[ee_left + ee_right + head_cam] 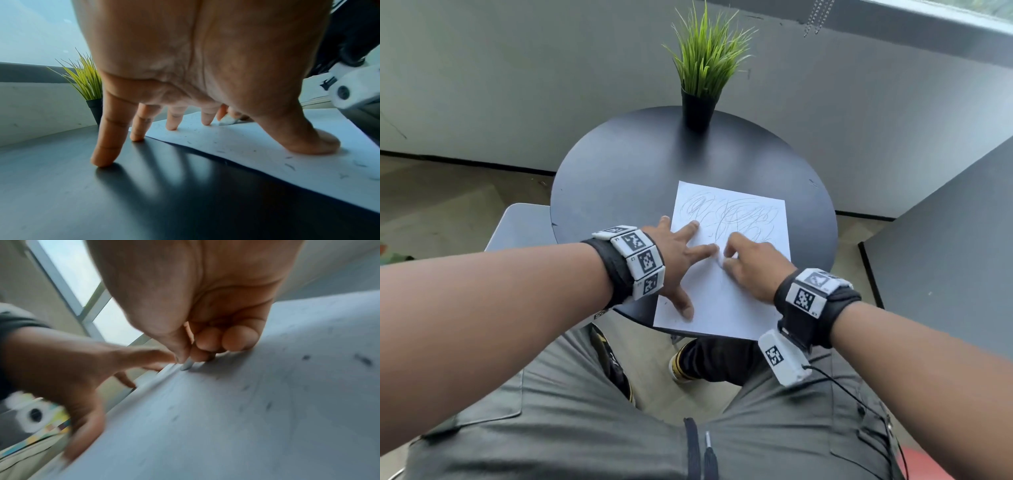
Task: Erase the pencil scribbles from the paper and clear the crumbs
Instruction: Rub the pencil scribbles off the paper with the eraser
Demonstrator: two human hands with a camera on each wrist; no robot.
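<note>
The paper [726, 294] bore scribbles [732, 214] far; left hand [674, 253] spread flat, right hand [751, 265] pinched a half-hidden eraser [227, 120].

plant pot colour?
Black; the plant pot shows best in the head view, at the table's far edge.

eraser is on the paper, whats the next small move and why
Probably rub the eraser, pinched in the right hand, up into the scribbles, which are unerased on the paper's far half; the left hand pins it.
</note>
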